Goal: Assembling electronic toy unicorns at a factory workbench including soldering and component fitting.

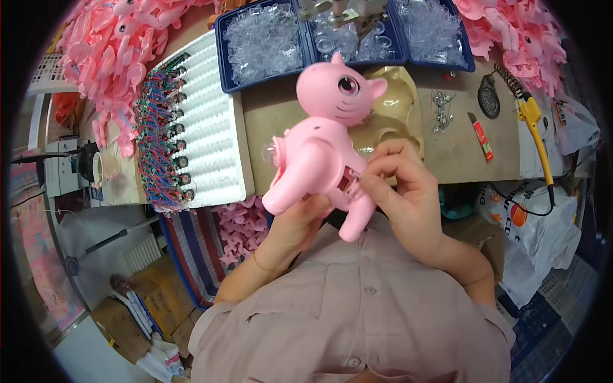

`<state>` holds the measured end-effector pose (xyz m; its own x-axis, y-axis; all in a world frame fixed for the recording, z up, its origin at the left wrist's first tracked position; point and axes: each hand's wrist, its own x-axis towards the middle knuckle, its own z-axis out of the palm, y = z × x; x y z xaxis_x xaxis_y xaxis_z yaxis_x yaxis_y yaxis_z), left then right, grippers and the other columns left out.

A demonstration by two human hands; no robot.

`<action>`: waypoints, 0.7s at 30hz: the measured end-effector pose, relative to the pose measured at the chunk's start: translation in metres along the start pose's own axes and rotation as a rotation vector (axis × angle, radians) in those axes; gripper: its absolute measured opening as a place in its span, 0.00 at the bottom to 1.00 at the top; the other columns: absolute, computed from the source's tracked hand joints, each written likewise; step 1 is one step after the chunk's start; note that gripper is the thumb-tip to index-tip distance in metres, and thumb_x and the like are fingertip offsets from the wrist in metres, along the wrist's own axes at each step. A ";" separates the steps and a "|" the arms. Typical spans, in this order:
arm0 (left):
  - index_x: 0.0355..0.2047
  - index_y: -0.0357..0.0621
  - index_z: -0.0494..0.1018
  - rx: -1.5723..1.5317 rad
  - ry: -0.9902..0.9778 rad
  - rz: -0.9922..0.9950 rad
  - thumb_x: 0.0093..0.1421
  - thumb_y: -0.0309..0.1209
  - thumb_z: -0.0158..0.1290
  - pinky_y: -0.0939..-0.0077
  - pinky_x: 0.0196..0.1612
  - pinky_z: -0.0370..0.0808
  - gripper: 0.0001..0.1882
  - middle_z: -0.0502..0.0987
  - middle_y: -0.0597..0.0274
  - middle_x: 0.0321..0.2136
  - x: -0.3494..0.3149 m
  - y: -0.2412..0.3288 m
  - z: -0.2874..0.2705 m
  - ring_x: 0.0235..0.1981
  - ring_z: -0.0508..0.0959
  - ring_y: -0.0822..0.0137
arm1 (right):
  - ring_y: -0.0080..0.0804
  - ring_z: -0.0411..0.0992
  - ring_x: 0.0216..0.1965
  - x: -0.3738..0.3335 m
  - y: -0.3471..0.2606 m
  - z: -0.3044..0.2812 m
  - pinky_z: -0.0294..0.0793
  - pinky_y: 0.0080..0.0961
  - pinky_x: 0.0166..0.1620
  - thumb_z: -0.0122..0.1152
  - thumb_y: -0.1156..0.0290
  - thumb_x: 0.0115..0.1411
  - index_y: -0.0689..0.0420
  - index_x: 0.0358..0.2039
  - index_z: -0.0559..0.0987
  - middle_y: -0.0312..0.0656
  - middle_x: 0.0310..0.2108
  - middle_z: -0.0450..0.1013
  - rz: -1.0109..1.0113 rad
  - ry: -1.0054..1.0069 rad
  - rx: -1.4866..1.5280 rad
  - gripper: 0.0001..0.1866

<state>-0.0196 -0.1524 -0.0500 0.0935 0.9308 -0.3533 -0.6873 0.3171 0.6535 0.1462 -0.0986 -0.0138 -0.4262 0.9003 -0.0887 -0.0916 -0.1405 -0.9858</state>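
A pink plastic toy animal [319, 153] with a large painted eye is held tilted over the table's front edge, head pointing away from me. My left hand [294, 226] grips it from below, thumb against its lower body. At the opening [350, 182] in its body, where small metallic parts show, the fingers of my right hand [408, 198] are pinched together. What sits between those fingertips is too small to make out. A clear plastic piece [269, 152] sticks out at the toy's left side. Behind the toy lies a shiny yellowish moulded holder [399, 96].
Blue trays [230, 80] of clear plastic parts stand at the back under a metal machine tip. A white ridged foam tray [217, 127] with wired parts [159, 127] lies left. Pink pieces [115, 57] are heaped at both sides. A yellow soldering iron [535, 124] hangs right, near a cutter [481, 137].
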 end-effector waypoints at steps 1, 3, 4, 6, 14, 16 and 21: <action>0.57 0.44 0.59 0.002 0.018 0.014 0.44 0.44 0.69 0.72 0.50 0.72 0.44 0.70 0.62 0.49 0.000 0.001 -0.002 0.50 0.72 0.66 | 0.23 0.65 0.41 -0.001 0.004 0.006 0.65 0.19 0.45 0.57 0.74 0.60 0.62 0.32 0.74 0.40 0.40 0.65 -0.055 0.065 -0.122 0.05; 0.58 0.44 0.57 -0.004 0.033 0.050 0.44 0.45 0.69 0.71 0.52 0.71 0.46 0.69 0.62 0.50 -0.006 0.002 0.001 0.51 0.71 0.65 | 0.23 0.64 0.40 -0.001 0.005 0.014 0.64 0.18 0.44 0.58 0.74 0.59 0.62 0.32 0.74 0.39 0.40 0.63 -0.050 0.075 -0.075 0.05; 0.59 0.44 0.56 -0.010 0.045 0.087 0.44 0.46 0.69 0.70 0.53 0.71 0.47 0.67 0.62 0.52 -0.008 0.003 0.001 0.53 0.70 0.64 | 0.23 0.63 0.39 -0.001 0.005 0.017 0.64 0.18 0.44 0.59 0.75 0.58 0.62 0.32 0.74 0.38 0.39 0.62 -0.047 0.086 -0.031 0.05; 0.60 0.45 0.53 0.021 0.032 0.101 0.44 0.48 0.68 0.66 0.56 0.69 0.49 0.65 0.60 0.54 -0.009 0.000 -0.006 0.55 0.68 0.63 | 0.23 0.63 0.39 -0.001 0.000 0.022 0.64 0.18 0.44 0.59 0.74 0.58 0.62 0.31 0.74 0.38 0.40 0.62 -0.072 0.058 -0.127 0.05; 0.63 0.45 0.47 0.441 0.176 0.304 0.43 0.53 0.66 0.64 0.61 0.62 0.55 0.64 0.58 0.55 -0.005 0.007 -0.001 0.57 0.65 0.62 | 0.31 0.68 0.45 0.015 0.013 0.018 0.69 0.23 0.47 0.69 0.67 0.50 0.62 0.51 0.68 0.42 0.46 0.65 -0.179 0.124 -0.222 0.30; 0.64 0.45 0.44 0.250 0.008 0.282 0.42 0.53 0.67 0.64 0.61 0.61 0.58 0.63 0.57 0.56 -0.005 0.001 -0.012 0.58 0.63 0.64 | 0.37 0.60 0.58 0.020 -0.003 0.014 0.59 0.32 0.59 0.69 0.67 0.50 0.63 0.60 0.55 0.48 0.56 0.61 0.179 -0.282 0.136 0.42; 0.60 0.44 0.55 0.854 -0.158 0.388 0.40 0.53 0.67 0.56 0.63 0.54 0.52 0.65 0.55 0.54 -0.005 -0.002 -0.036 0.58 0.63 0.54 | 0.38 0.59 0.60 0.007 -0.014 0.015 0.57 0.34 0.61 0.66 0.64 0.53 0.66 0.61 0.55 0.49 0.58 0.59 0.157 -0.341 -0.079 0.41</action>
<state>-0.0446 -0.1648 -0.0737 0.1091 0.9930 0.0450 0.0620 -0.0520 0.9967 0.1307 -0.0971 0.0012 -0.7056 0.6796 -0.2006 0.0629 -0.2219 -0.9730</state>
